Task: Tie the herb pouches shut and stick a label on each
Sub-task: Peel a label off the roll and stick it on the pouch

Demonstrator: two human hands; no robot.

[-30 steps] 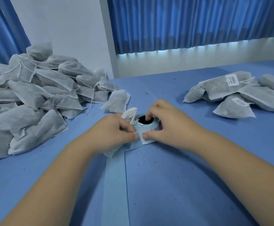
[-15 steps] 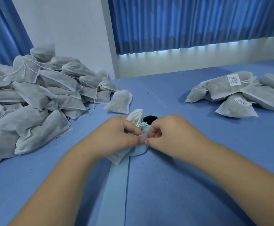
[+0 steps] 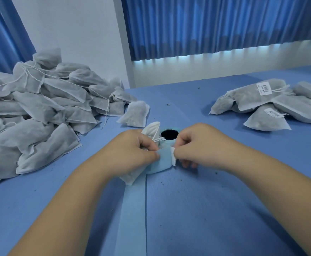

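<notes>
Right hand [image 3: 197, 144] has drawn off rightward pinching a label [image 3: 173, 156]; left hand [image 3: 132, 150] grips the pouch [image 3: 151, 130]

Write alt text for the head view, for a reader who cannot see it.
Two hands work a label roll on a blue table: the right hand pinches a white label at the edge of the blue backing strip, which the left hand pinches while holding a tied pouch. Unlabelled pouches pile left, labelled pouches right.
</notes>
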